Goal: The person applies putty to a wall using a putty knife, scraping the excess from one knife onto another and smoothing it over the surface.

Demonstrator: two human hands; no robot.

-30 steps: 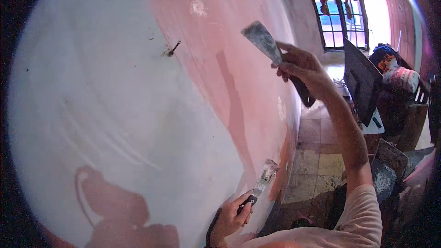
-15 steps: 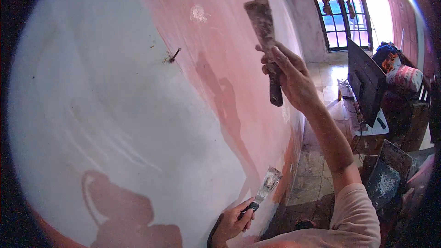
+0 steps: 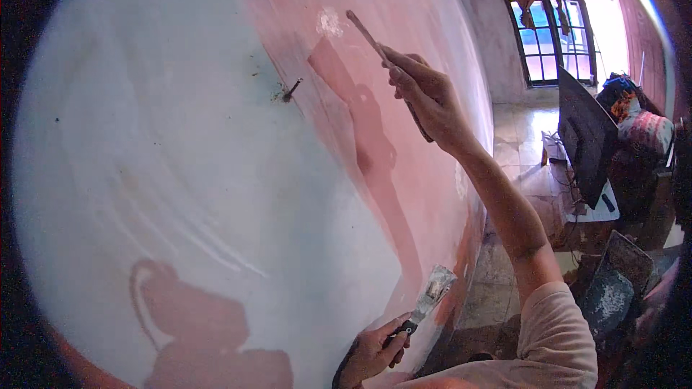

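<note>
My right hand (image 3: 432,101) is raised in front of the wall, its fingers closed on the handle of a wide scraper (image 3: 366,32). The scraper is seen nearly edge-on, its blade pointing up and left; whether it touches the wall I cannot tell. Low down, my left hand (image 3: 369,356) grips the black handle of a smaller putty knife (image 3: 434,294). Whitish paste sits on that metal blade, which points up and right. The wall (image 3: 202,173) is smooth white on the left and pink on the right, with a pale patch (image 3: 329,21) near the top.
A dark nail (image 3: 292,91) sticks out of the wall near the white and pink border. To the right stand a flat screen (image 3: 585,137) on a low table (image 3: 602,209) and a dark, paste-smeared board (image 3: 609,292). Farther back is a barred window (image 3: 540,43) above the tiled floor (image 3: 497,263).
My right hand has turned the scraper from showing its broad face to nearly edge-on, tipping it left. My left hand keeps its hold on the putty knife. The whole view has shifted slightly.
</note>
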